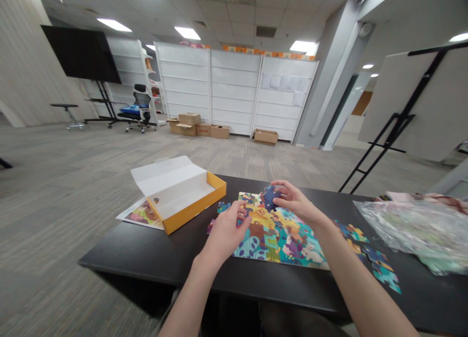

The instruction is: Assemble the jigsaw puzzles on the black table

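On the black table lies a colourful animal jigsaw puzzle (259,230), partly put together. My right hand (294,200) pinches a dark blue puzzle piece (269,198) between thumb and fingers, tilted up over the puzzle's far edge. At the puzzle's left side is my left hand (228,230), its fingers loosely bent and apart over the pieces; I see nothing held in it. Its fingers hide part of the puzzle. A few loose pieces (224,207) lie just beyond the left hand. More loose pieces (386,277) are scattered to the right, beside my right forearm.
An open yellow box (197,209) with a white inside stands at the table's left, over a printed picture sheet (141,215). Clear plastic packaging (413,230) covers the right end. Beyond the table are cardboard boxes (188,124), white shelving and a whiteboard stand (395,118).
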Demonstrator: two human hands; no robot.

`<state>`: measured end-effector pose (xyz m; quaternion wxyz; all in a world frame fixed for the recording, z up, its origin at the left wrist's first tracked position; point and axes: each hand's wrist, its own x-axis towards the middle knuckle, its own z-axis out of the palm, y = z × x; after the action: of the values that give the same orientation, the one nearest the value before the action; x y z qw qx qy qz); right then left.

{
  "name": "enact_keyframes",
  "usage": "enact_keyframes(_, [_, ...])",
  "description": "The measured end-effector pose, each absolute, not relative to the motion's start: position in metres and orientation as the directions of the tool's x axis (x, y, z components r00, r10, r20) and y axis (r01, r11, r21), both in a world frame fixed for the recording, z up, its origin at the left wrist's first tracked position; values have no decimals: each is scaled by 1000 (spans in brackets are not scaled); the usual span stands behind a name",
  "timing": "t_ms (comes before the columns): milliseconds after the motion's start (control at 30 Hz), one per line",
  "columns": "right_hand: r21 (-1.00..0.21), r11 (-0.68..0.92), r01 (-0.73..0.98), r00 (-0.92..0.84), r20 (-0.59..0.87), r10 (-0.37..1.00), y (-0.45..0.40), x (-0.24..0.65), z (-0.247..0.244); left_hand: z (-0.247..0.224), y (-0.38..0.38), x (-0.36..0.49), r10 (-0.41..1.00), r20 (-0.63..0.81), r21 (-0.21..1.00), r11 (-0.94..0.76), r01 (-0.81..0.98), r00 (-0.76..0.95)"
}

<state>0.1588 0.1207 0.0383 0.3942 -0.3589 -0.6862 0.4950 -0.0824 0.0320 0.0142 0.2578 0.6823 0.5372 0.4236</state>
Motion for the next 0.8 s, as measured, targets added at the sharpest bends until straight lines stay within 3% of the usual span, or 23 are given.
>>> enact_keyframes(200, [-945, 317, 80, -597, 209, 774, 101, 120, 31, 11, 32, -73, 960, 269, 930, -278, 240, 73])
enact_keyframes(367, [-949, 313, 49, -607, 220, 763, 93, 112, 28, 16, 37, -96, 962, 248, 933, -269, 239, 115])
enact_keyframes(467, [-944, 320, 78, -561, 224, 797, 95, 117, 31, 24, 37, -129, 940, 340, 883, -307, 356, -33])
enact_keyframes(567, [-938, 327, 115, -521, 224, 824, 98, 122, 34, 34, 27, -165, 915, 345, 791, -162, 590, -210])
enact_keyframes(800, [-924, 331, 193, -520, 190, 833, 103, 123, 28, 37, -1, -202, 995, 82, 580, -2, 814, -56])
